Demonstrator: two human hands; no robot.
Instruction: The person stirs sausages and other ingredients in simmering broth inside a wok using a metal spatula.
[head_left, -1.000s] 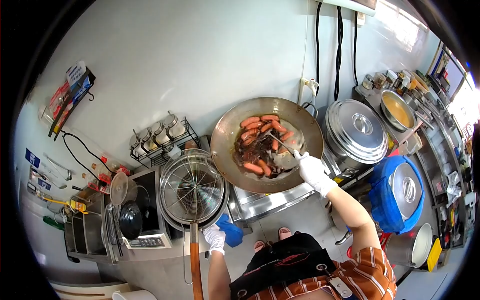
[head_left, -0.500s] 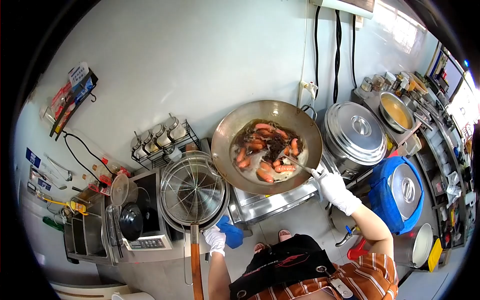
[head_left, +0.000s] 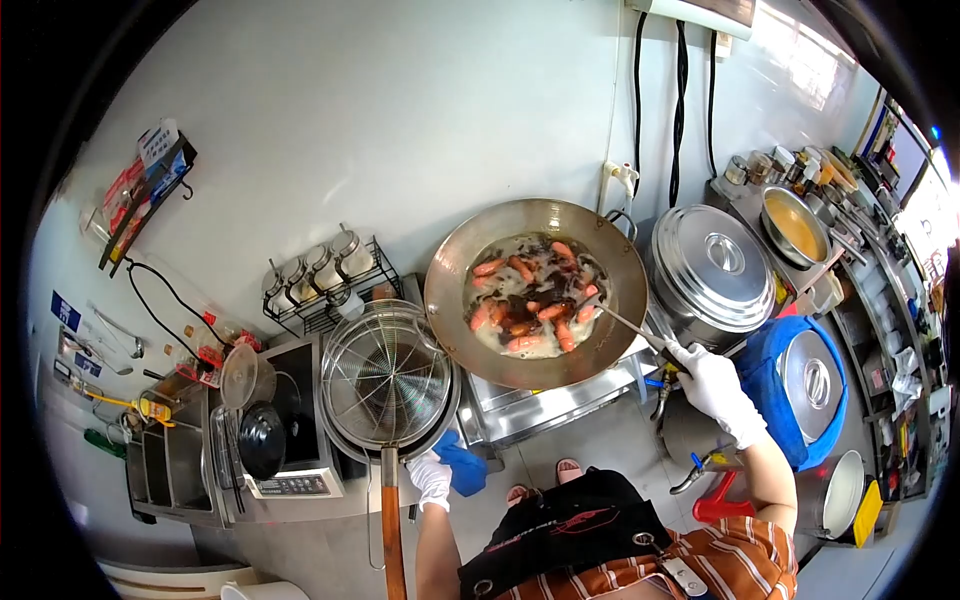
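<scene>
My right hand (head_left: 715,392), in a white glove, is closed round the dark grip of a long-handled metal cooking utensil (head_left: 632,326). The utensil slants into a large wok (head_left: 455,335), its head hidden in the bubbling liquid. Several reddish sausages (head_left: 552,312) float there amid foam and dark bits. My left hand (head_left: 431,482), also gloved, is closed on a blue cloth (head_left: 464,467) beside a metal pot (head_left: 448,425); its fingers are partly hidden. Over that pot rests a wire strainer (head_left: 388,375) with a wooden handle pointing towards me.
Right of the wok stands a large lidded steel pot (head_left: 715,265). Nearer is a lidded container in a blue cover (head_left: 765,390). A wire rack (head_left: 350,290) with several seasoning jars is at the wall. An induction cooker (head_left: 295,455) and a sink (head_left: 185,465) lie left.
My right hand has moved right and slightly towards me, drawing the utensil back towards the wok's right side. The sausages have shifted and spread in the liquid. My left hand stays put.
</scene>
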